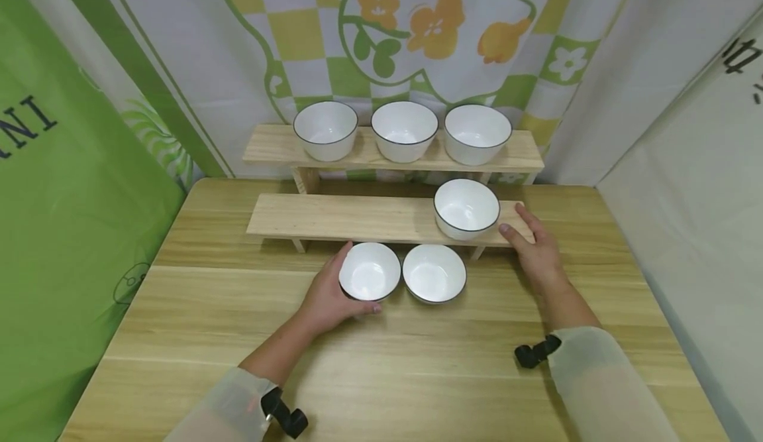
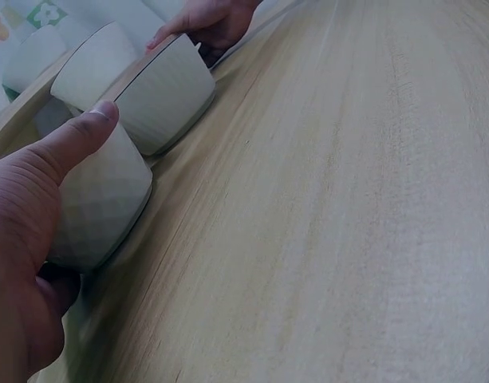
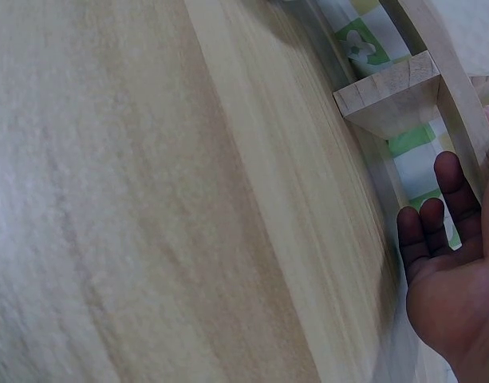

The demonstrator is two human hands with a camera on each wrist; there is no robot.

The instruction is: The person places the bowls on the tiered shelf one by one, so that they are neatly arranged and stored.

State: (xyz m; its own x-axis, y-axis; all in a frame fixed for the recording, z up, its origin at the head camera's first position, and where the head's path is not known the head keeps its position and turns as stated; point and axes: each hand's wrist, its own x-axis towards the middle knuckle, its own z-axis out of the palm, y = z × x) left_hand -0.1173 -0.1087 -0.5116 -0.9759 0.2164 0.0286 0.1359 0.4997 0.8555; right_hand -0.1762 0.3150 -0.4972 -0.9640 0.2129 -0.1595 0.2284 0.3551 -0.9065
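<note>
My left hand (image 1: 334, 299) holds a white bowl (image 1: 371, 273) with a dark rim on the table; its thumb lies along the near side, its fingers round the left. Touching or nearly touching that bowl on its right is a second white bowl (image 1: 434, 275). My right hand (image 1: 539, 253) is at the right end of the lower wooden shelf (image 1: 340, 217), thumb over the board and close to the bowl (image 1: 467, 209) there. In the right wrist view, the right hand's fingers (image 3: 459, 199) are loosely bent, with nothing seen in them.
On the upper shelf (image 1: 271, 144) stand three matching bowls, the left (image 1: 325, 130), middle (image 1: 405, 130) and right (image 1: 477, 134). The wooden table (image 1: 417, 376) lies in front. A patterned cloth (image 1: 298, 38) hangs behind, and a green cloth (image 1: 77, 197) at the left.
</note>
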